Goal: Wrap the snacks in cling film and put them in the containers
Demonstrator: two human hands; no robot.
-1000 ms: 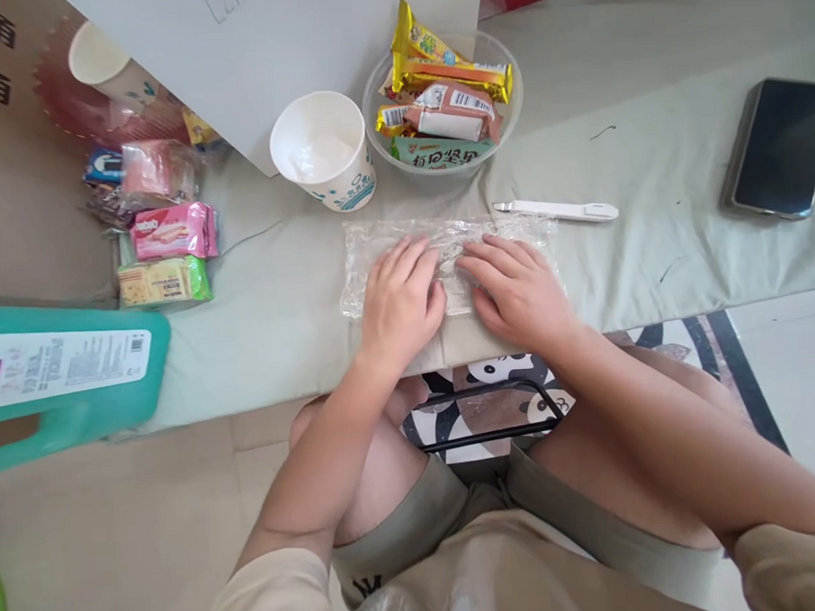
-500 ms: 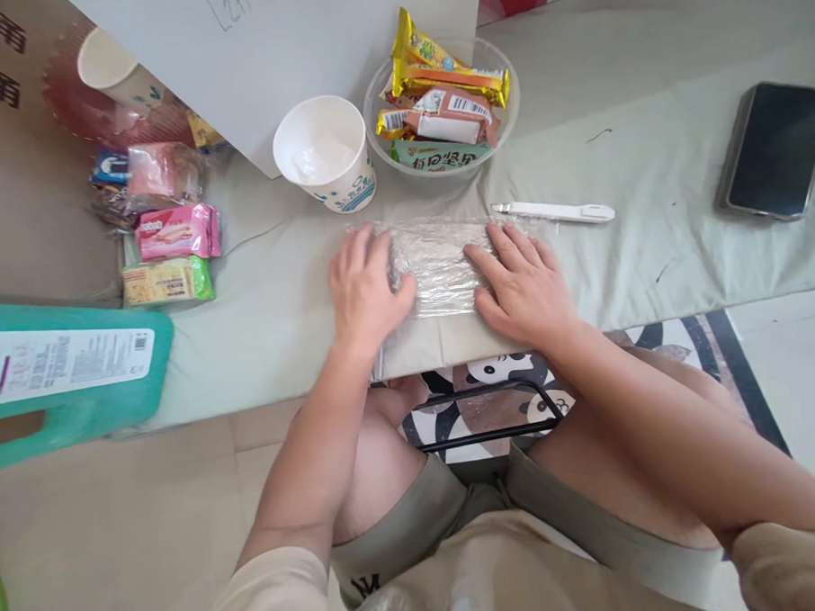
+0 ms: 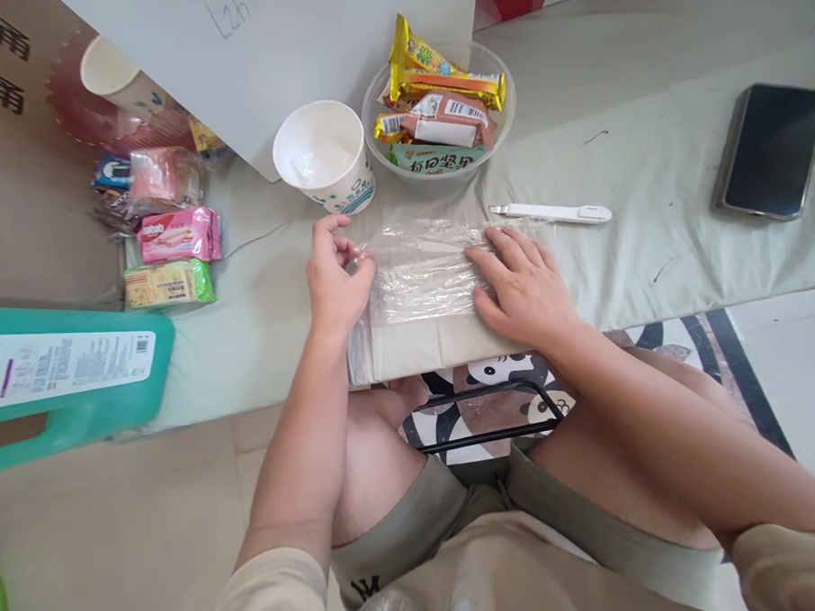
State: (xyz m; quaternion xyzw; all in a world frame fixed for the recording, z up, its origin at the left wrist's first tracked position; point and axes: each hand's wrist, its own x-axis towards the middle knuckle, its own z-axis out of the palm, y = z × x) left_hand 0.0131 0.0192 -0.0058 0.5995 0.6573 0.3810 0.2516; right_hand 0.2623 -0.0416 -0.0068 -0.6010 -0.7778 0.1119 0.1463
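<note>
The clear plastic bag [image 3: 428, 270] lies flat on the pale cloth-covered table [image 3: 644, 151], right at its near edge in front of the seated person. The left hand [image 3: 333, 277] has the bag's left end pinched between thumb and curled fingers, the film lifted and crinkled a little there. The right hand [image 3: 523, 282] rests spread, palm down, fingers flat on the bag's right part, grasping nothing. Just beyond the bag, to the right, a white pen-like cutter [image 3: 550, 213] lies apart from it. Farther back stand a white paper cup [image 3: 323, 156] and, beside it on the right, a clear bowl [image 3: 501, 137] full of wrapped snacks. A dark phone [image 3: 769, 150] lies at the far right, well apart. More snack packets [image 3: 172, 235] sit at the left.
</note>
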